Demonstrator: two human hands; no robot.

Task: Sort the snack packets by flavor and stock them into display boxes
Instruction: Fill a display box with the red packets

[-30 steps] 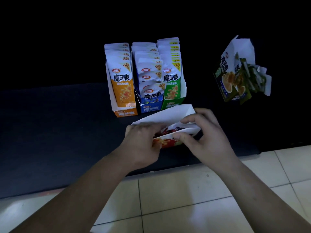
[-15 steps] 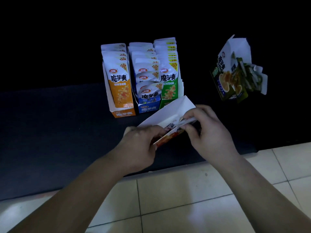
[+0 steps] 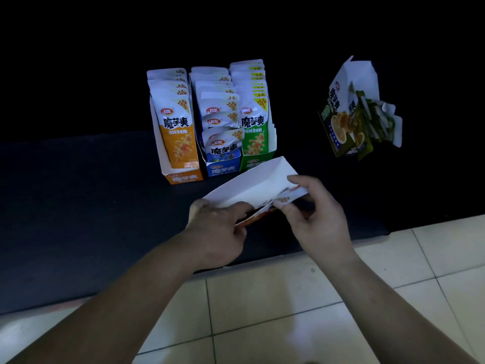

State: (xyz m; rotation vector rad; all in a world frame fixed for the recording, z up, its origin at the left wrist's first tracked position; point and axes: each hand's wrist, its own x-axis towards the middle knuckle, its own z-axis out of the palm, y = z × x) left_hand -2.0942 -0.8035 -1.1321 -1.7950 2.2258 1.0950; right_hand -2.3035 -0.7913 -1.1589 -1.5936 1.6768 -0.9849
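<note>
Now, above the black mat (image 3: pixel 78 200), my left hand (image 3: pixel 217 229) curls round the near end of a tilted white display box (image 3: pixel 252 183), while my right hand (image 3: pixel 315 222) pinches a snack packet (image 3: pixel 290 197) at its open side. Just behind stand the orange box (image 3: pixel 181 177), blue box (image 3: pixel 223 169) and green box (image 3: pixel 250 164), packed side by side. A dark green box (image 3: pixel 338 119) lies tipped, well apart at right.

A dark mat (image 3: pixel 78 206), possibly cloth, lies over pale floor tiles (image 3: pixel 262 311) with thin grout lines.
</note>
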